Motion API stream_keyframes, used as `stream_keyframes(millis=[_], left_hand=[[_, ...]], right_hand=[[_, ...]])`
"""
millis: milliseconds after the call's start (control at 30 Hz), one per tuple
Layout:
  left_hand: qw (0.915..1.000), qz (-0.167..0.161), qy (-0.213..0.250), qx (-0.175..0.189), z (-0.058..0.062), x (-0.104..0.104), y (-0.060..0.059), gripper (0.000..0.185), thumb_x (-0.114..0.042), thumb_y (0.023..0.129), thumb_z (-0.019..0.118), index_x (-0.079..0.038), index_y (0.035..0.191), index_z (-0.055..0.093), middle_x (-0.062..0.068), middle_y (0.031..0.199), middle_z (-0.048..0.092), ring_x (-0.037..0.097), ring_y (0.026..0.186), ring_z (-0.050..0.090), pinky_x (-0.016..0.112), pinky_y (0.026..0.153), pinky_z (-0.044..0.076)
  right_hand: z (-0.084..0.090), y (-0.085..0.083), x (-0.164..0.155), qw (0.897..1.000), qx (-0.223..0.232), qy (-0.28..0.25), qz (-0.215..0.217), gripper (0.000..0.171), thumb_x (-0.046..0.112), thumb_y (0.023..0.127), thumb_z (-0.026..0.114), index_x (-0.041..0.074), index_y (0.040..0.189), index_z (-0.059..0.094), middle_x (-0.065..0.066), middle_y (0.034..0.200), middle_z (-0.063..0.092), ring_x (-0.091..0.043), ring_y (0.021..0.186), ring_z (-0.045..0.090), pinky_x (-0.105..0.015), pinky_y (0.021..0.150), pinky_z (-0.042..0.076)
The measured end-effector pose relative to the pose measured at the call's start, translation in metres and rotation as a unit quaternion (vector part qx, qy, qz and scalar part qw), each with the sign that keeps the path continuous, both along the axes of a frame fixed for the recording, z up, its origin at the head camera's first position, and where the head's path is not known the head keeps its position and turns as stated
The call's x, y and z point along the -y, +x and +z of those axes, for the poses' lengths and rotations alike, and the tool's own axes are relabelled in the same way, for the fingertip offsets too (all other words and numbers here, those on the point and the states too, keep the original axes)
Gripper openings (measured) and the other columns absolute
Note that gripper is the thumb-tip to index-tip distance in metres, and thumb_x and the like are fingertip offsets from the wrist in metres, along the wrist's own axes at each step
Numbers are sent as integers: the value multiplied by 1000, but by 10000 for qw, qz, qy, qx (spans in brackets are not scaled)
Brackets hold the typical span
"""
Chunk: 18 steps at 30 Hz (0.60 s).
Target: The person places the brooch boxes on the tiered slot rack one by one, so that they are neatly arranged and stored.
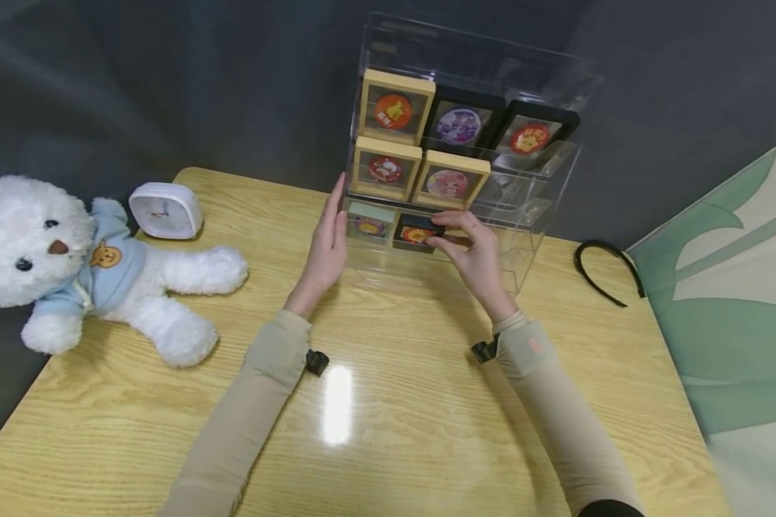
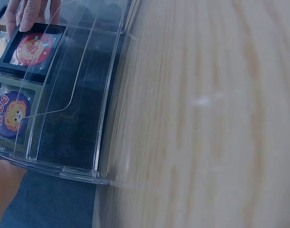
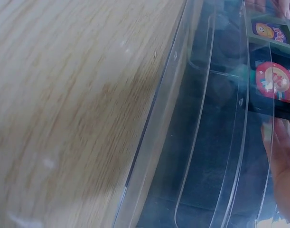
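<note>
My right hand [image 1: 473, 251] pinches a small black frame [image 1: 417, 233] with a round red badge in it, on the lowest tier of a clear acrylic display stand [image 1: 427, 276]. Beside that frame, on its left, stands a pale green frame [image 2: 33, 118] with a purple lion badge. My left hand [image 1: 326, 248] rests its straight fingers against the stand's left side. On the middle tier are two light wooden frames, one with a red badge [image 1: 385, 169] and one with a pink badge [image 1: 447, 184]. The top tier holds a wooden frame [image 1: 394, 111] and two black frames [image 1: 463, 126].
A white teddy bear [image 1: 119, 262] in a blue top lies at the left of the wooden table [image 1: 414, 431]. Behind its legs stands a white clock [image 1: 165, 210]. A black headband [image 1: 611, 273] lies to the right of the stand, near a green and white panel [image 1: 731, 287].
</note>
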<state>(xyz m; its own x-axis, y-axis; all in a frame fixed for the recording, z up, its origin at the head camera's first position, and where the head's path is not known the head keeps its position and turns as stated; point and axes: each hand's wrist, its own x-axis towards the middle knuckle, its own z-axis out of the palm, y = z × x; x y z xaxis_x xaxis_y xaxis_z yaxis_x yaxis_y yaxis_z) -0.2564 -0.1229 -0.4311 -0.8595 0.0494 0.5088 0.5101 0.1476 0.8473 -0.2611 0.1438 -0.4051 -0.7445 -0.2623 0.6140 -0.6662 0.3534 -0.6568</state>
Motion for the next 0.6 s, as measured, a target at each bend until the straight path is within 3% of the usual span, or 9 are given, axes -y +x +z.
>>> stream_keyframes(millis=[233, 433, 467, 600], left_hand=[[9998, -57, 189, 61, -1, -1, -1, 56, -5, 117, 25, -6, 172, 15, 10, 178, 15, 22, 163, 14, 28, 131, 12], [9997, -87, 216, -41, -3, 5, -3, 54, -7, 118, 27, -3, 171, 17, 12, 177, 17, 20, 162, 16, 30, 131, 14], [9996, -101, 254, -47, -3, 7, -3, 54, -7, 118, 28, -2, 171, 18, 13, 177, 18, 21, 159, 25, 30, 130, 18], [9990, -158, 422, -39, -3, 22, -2, 54, -5, 117, 35, 1, 169, 23, 16, 176, 22, 25, 157, 31, 34, 129, 25]], right_hand=[[3, 4, -3, 10000, 63, -2, 14, 36, -3, 90, 82, -3, 124, 74, -16, 128, 71, -30, 110, 71, -41, 91, 64], [8, 6, -8, 9997, 193, -2, 126, 32, -5, 94, 78, -5, 126, 72, -17, 136, 69, -31, 120, 68, -50, 100, 60], [9, 6, -10, 9997, 173, 27, 166, 32, -7, 96, 77, -5, 127, 72, -17, 137, 69, -32, 123, 66, -51, 101, 59], [24, 7, -19, 9989, -206, 362, 209, 32, -6, 101, 70, -3, 133, 71, -15, 140, 68, -32, 128, 64, -51, 107, 55]])
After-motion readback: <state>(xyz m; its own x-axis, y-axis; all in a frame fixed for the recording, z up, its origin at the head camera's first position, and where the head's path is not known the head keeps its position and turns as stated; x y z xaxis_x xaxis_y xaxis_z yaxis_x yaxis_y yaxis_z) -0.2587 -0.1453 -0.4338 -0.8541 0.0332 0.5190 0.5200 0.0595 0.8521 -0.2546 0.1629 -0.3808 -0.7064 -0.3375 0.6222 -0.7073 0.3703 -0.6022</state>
